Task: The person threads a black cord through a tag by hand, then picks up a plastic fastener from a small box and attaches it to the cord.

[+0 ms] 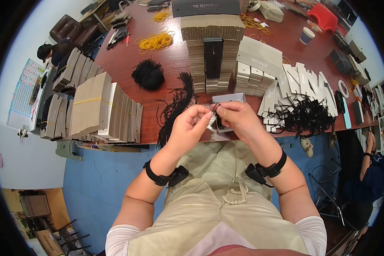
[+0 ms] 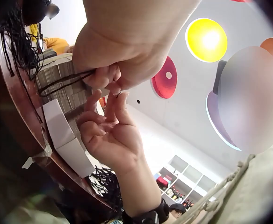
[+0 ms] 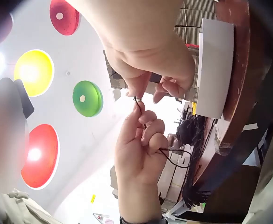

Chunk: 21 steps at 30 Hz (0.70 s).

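A thin black cord (image 3: 137,103) runs between my two hands at the table's front edge. My left hand (image 1: 188,127) pinches one part of it between thumb and fingers, and a loop of the cord hangs out of that hand's curled fingers. Thumb to fingertip, my right hand (image 1: 242,120) pinches the cord's end close to the left fingertips. Below the hands stands a small open white box (image 1: 234,98), partly hidden by the right hand. A bundle of black cords (image 1: 179,102) lies on the table just left of my left hand.
Stacked brown cards (image 1: 211,27) rise behind the box. Banded card stacks (image 1: 91,102) stand at left; white tags (image 1: 301,81) with black strings (image 1: 305,115) spread at right. A black cord ball (image 1: 148,74), yellow rubber bands (image 1: 155,41) and a paper cup (image 1: 306,35) are farther back.
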Available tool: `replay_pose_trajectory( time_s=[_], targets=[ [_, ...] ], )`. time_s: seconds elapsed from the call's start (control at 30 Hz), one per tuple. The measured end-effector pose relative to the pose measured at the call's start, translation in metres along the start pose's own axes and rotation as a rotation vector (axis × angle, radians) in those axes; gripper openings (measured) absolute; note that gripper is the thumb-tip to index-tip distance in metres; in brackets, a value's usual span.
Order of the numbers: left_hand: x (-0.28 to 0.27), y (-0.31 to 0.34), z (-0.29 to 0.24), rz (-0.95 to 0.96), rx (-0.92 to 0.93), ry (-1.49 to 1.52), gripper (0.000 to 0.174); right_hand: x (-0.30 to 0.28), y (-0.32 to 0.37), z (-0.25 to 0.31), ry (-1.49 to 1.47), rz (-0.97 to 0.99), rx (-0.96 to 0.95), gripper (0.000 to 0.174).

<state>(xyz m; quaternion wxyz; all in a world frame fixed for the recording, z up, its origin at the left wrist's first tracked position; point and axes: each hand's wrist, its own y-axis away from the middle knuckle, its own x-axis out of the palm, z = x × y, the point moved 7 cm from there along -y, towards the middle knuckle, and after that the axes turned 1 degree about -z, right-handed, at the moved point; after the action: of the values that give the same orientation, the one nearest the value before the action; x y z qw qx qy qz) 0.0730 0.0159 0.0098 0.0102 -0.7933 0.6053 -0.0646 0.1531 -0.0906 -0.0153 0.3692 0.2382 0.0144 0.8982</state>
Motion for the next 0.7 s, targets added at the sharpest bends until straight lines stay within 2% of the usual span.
replay_pose_trajectory(
  time_s=[0.13, 0.33, 0.43, 0.53, 0.63, 0.7],
  targets=[
    [0.000, 0.001, 0.001, 0.032, -0.027, 0.021, 0.008, 0.002, -0.002, 0.002, -0.018, 0.026, 0.044, 0.022],
    [-0.001, 0.004, -0.003, 0.046, -0.069, 0.014, 0.006, 0.008, 0.000, 0.012, -0.151, 0.133, -0.126, 0.016],
    [0.005, 0.003, -0.008, 0.062, -0.005, 0.051, 0.005, 0.009, -0.001, 0.011, -0.122, 0.155, -0.123, 0.014],
    [0.004, 0.006, -0.011, 0.076, -0.097, 0.034, 0.005, 0.006, -0.001, 0.010, -0.079, 0.157, -0.131, 0.012],
    [0.002, 0.006, -0.007, 0.076, -0.093, 0.017, 0.005, 0.007, -0.001, 0.012, -0.038, 0.139, -0.160, 0.010],
    [0.002, 0.005, -0.003, 0.073, -0.069, 0.025, 0.005, 0.009, -0.002, 0.012, -0.109, 0.206, -0.181, 0.010]
  ],
)
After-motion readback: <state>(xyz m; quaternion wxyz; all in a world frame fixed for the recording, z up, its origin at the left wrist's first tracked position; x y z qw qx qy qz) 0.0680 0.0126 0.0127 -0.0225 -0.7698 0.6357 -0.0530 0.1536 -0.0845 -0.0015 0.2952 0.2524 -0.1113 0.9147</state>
